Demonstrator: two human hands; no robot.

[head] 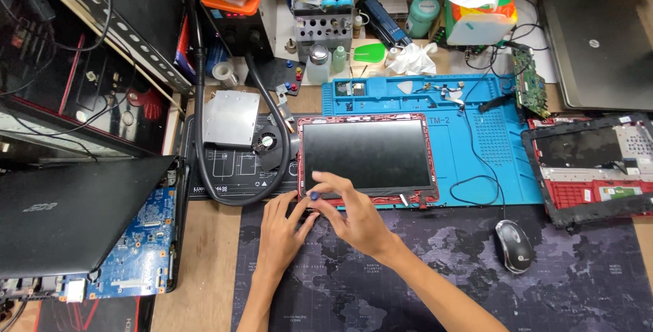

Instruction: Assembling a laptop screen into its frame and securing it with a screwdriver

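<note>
Laptop screen panel in a red frame lies flat, face up, on the blue repair mat at desk centre, its lower edge overhanging onto the dark world-map mat. Both hands are at the panel's bottom-left corner. Right hand pinches a small blue pick between thumb and fingertips, right at the frame edge. Left hand is just beside it, fingers curled against the same corner; can't tell if it grips anything. Hands nearly touching. Nearby: mouse to the right, red laptop base far right, opened laptop with blue board at left, cooling fan just left of the panel.
</note>
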